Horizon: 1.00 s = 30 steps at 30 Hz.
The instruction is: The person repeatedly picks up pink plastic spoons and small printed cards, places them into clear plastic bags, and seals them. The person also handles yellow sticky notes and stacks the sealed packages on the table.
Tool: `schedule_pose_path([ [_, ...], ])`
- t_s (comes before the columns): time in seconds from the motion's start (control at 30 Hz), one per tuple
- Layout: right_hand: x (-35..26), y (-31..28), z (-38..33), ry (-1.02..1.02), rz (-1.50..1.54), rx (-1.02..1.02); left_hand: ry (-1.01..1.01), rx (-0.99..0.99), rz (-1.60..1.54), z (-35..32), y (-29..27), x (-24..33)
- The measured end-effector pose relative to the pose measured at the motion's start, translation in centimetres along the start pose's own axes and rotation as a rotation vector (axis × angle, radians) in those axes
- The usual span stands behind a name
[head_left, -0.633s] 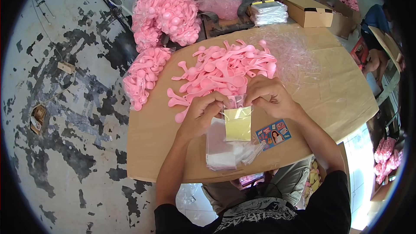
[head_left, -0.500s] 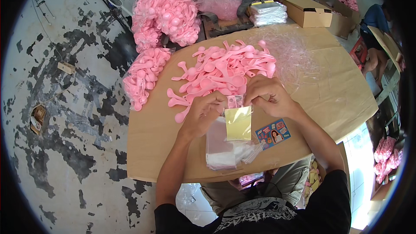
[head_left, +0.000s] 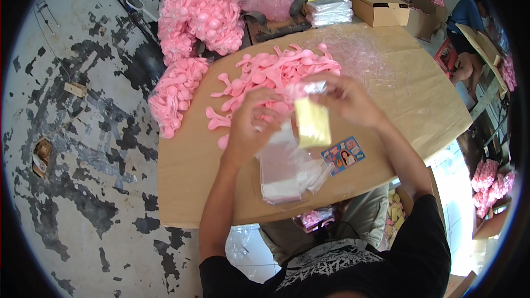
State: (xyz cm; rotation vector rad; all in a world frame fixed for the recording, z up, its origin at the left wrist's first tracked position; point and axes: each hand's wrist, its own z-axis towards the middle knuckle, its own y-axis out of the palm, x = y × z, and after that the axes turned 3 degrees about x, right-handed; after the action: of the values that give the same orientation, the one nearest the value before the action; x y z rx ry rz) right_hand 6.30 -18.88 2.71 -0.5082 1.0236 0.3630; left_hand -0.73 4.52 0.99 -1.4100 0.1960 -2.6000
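Observation:
My right hand (head_left: 349, 101) grips the top of a small clear plastic bag (head_left: 313, 123) with a yellow card in it. Something pink shows at the bag's upper end, blurred by motion. To its left, my left hand (head_left: 248, 127) is apart from the bag, fingers loosely curved and spread, with nothing visible in them. Beneath the hands lies a stack of flat clear bags (head_left: 280, 171) on the brown-covered table (head_left: 207, 187). A heap of pink spoons (head_left: 276, 72) spreads just beyond my hands. Right of the clear bags is a blue printed card (head_left: 344, 156).
Large clear sacks of pink spoons (head_left: 201, 19) stand beyond the table's left edge. Thin clear plastic scraps (head_left: 356, 58) lie at the far side. Behind are bundled clear bags (head_left: 329, 11) and an open cardboard box (head_left: 381, 8). Another person (head_left: 468, 27) sits at far right.
My left hand has let go of the bag and drawn off to the left. The bag, now in my right hand alone, has tilted and is moving. The whole view has shifted slightly.

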Motion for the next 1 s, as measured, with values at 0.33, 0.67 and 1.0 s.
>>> schedule_pose_path([
  [0.33, -6.6, -9.8, -9.2, 0.259, -0.709, -0.419, 0.286, 0.056, 0.589, 0.5, -1.9, 0.9],
  [0.67, 0.5, 1.4, -2.2, 0.105, -0.651, -0.499, 0.13, -0.071, 0.526, -4.8, -1.8, 2.2],
  [1.0, 4.6, 1.6, -3.4, 0.039, -0.251, -0.451, 0.174, -0.337, 0.675, -9.4, 0.6, 1.9],
])
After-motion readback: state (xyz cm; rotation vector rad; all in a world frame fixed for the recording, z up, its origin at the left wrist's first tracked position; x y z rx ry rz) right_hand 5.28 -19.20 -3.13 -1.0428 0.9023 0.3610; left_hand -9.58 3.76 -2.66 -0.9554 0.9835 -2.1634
